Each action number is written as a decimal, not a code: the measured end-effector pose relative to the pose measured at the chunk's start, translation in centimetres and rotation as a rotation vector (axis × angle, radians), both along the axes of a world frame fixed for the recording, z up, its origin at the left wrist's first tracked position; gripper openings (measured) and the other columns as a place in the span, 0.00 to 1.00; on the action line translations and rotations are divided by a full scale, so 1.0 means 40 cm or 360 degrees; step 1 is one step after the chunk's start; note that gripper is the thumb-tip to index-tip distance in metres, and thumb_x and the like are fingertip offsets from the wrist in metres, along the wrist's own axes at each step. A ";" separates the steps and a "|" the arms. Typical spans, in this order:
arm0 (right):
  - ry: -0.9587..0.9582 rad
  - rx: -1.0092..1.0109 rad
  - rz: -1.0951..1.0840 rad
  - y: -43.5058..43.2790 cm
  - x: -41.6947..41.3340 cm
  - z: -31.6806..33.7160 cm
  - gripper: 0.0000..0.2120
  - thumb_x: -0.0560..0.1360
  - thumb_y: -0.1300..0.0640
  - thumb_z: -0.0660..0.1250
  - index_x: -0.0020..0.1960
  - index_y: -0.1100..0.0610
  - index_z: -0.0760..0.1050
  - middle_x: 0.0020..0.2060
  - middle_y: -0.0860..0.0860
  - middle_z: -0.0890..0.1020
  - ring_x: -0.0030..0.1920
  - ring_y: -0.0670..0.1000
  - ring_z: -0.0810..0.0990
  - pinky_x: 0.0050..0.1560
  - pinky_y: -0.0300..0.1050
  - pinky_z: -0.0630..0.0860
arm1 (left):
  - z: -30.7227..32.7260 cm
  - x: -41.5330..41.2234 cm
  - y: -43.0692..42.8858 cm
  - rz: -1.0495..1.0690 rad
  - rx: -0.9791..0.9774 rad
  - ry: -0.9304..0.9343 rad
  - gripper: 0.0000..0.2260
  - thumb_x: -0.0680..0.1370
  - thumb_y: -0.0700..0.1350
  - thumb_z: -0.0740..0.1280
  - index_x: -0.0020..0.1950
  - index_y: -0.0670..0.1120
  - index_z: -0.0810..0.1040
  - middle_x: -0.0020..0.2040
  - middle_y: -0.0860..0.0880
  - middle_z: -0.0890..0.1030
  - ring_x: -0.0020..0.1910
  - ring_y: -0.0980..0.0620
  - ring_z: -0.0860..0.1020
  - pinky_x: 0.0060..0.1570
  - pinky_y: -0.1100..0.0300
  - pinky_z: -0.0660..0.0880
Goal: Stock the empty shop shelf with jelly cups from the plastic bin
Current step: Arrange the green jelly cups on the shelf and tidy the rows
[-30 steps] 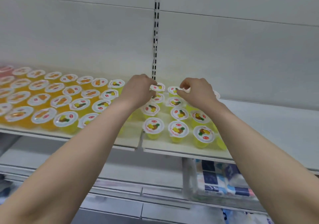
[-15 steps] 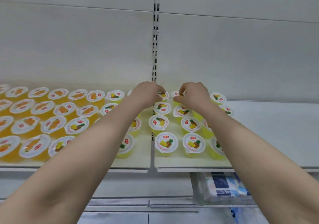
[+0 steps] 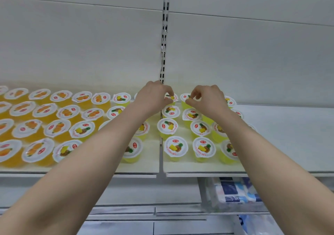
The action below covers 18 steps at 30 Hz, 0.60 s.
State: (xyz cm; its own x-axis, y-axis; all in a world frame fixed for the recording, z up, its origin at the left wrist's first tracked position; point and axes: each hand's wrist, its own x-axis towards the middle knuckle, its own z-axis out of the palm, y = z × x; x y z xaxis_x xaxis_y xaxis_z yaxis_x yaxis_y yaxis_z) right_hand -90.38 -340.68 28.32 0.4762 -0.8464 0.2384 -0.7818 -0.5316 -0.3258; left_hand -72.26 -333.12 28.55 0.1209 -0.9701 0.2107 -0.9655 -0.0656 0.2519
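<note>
White shelf [image 3: 289,135], yellow jelly cups [image 3: 175,148], white-lidded

Shop, white slotted shelf [image 3: 289,126], rows of jelly cups [image 3: 175,148]

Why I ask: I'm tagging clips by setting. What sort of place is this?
Likely a shop aisle: a white shelf with a slotted upright behind it, sealed jelly cups lined in rows, and blue-and-white packs stocked below.

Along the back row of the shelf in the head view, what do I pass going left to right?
Orange cups → pineapple cup → left grip, pinching a second cup → right grip, pinching a third cup → bare shelf.
</note>
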 end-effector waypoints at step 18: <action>0.0034 0.0152 -0.0019 0.093 -0.024 -0.026 0.17 0.67 0.43 0.72 0.52 0.50 0.79 0.46 0.51 0.82 0.56 0.55 0.76 0.52 0.50 0.76 | -0.010 -0.073 0.057 0.0003 0.0074 0.0025 0.17 0.73 0.53 0.70 0.61 0.51 0.79 0.52 0.48 0.81 0.54 0.48 0.77 0.44 0.59 0.66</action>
State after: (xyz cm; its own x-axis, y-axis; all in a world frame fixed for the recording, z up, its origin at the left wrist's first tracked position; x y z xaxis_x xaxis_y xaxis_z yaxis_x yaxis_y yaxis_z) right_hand -91.36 -336.95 27.28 0.4702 -0.8704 0.1461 -0.7951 -0.4896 -0.3579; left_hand -75.17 -330.84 28.16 0.1256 -0.9785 0.1637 -0.9614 -0.0794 0.2635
